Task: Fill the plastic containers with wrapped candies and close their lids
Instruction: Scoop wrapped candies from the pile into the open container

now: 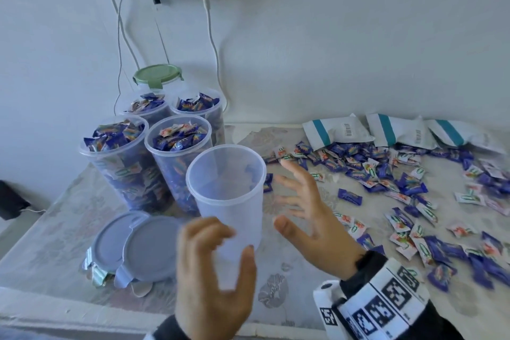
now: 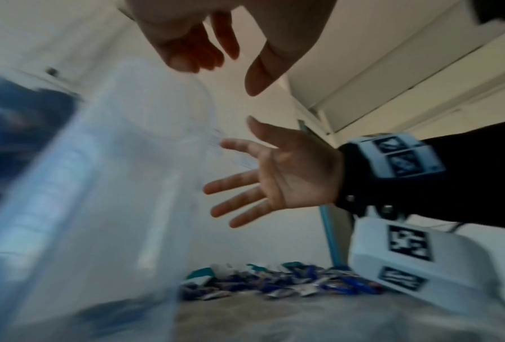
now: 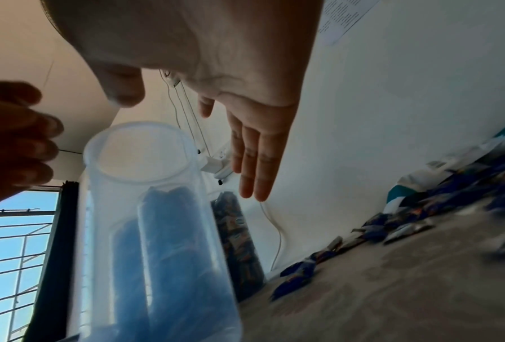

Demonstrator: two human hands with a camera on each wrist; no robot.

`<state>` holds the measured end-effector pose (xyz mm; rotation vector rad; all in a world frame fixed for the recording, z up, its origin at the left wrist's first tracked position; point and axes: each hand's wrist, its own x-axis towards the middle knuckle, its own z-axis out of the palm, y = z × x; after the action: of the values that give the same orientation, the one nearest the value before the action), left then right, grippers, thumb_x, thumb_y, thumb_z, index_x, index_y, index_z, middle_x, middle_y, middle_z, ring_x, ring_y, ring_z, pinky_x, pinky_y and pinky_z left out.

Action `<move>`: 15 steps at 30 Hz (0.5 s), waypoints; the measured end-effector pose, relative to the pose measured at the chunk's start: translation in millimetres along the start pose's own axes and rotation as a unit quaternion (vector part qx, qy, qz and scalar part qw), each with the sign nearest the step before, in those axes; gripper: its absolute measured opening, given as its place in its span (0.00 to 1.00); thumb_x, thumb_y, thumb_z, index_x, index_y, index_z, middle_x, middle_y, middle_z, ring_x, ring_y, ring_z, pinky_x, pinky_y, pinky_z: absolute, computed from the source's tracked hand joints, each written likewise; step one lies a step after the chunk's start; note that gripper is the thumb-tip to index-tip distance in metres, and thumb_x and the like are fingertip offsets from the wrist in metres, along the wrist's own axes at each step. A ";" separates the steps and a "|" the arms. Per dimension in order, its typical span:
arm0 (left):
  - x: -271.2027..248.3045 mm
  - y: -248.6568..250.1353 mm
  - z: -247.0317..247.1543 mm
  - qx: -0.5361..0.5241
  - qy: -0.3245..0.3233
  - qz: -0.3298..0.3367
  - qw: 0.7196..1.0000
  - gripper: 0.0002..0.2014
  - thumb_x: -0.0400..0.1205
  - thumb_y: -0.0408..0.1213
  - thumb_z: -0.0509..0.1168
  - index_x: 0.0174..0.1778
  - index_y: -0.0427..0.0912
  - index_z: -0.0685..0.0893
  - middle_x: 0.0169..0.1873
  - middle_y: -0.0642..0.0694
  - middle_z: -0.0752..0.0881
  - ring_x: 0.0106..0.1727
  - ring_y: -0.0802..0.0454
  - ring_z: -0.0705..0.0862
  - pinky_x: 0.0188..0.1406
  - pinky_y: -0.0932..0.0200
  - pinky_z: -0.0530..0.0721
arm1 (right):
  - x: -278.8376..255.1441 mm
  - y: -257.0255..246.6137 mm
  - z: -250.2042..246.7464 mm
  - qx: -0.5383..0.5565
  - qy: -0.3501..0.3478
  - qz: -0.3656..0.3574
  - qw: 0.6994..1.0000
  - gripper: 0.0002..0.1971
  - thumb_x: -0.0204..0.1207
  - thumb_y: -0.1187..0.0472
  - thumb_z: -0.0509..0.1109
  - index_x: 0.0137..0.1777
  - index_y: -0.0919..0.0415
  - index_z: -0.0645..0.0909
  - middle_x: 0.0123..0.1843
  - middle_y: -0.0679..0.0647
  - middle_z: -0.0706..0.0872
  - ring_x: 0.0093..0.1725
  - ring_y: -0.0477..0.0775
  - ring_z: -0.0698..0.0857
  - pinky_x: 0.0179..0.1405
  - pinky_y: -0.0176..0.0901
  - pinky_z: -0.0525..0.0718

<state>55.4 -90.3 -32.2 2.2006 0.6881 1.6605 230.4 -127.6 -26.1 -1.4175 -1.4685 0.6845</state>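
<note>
An empty clear plastic container [image 1: 229, 196] stands upright on the table, open at the top. My left hand [image 1: 220, 243] is just in front of it, fingers loosely curled around its near side without a firm hold. My right hand [image 1: 292, 196] hovers to its right, fingers spread and holding nothing. Wrapped candies [image 1: 400, 188] in blue and white lie scattered to the right. In the left wrist view the container [image 2: 99, 185] is a blur beside my left hand [image 2: 219, 74] and right hand [image 2: 254, 166]. The right wrist view shows the container [image 3: 146, 208], my right hand [image 3: 254, 129] and my left hand [image 3: 17, 143].
Several candy-filled containers [image 1: 121, 163] without lids stand behind the empty one, and one with a green lid [image 1: 157, 76] is at the wall. Two blue-grey lids [image 1: 138, 248] lie front left. White and teal bags [image 1: 336, 130] lie at the back right. Cables hang down the wall.
</note>
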 end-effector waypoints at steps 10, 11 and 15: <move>31.8 12.6 123.1 -0.171 -0.160 -0.323 0.917 0.10 0.75 0.29 0.68 0.41 0.50 0.79 0.34 0.56 0.83 0.35 0.63 0.80 0.39 0.70 0.74 | 11.8 46.3 -145.8 -0.235 -0.109 0.133 0.957 0.29 0.70 0.29 0.55 0.71 0.33 0.65 0.71 0.36 0.72 0.68 0.37 0.73 0.65 0.36 0.71; 40.6 8.8 136.3 -0.157 -0.168 -0.365 0.902 0.11 0.76 0.28 0.69 0.42 0.51 0.79 0.38 0.56 0.83 0.40 0.62 0.80 0.41 0.68 0.74 | 20.1 52.7 -160.7 -0.265 -0.127 0.144 0.945 0.32 0.69 0.31 0.56 0.74 0.38 0.65 0.73 0.38 0.71 0.70 0.39 0.72 0.64 0.35 0.69; 70.5 -22.0 180.4 -0.054 -0.204 -0.508 0.835 0.13 0.77 0.38 0.69 0.56 0.48 0.75 0.56 0.49 0.76 0.55 0.51 0.75 0.52 0.57 0.73 | 59.4 95.1 -206.3 -0.355 -0.204 0.175 0.895 0.33 0.74 0.35 0.62 0.76 0.48 0.66 0.77 0.49 0.71 0.74 0.49 0.71 0.71 0.42 0.69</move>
<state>239.0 -25.2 -37.8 1.5132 1.2708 0.6334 463.0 -98.3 -14.7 -2.2443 -1.9276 0.7277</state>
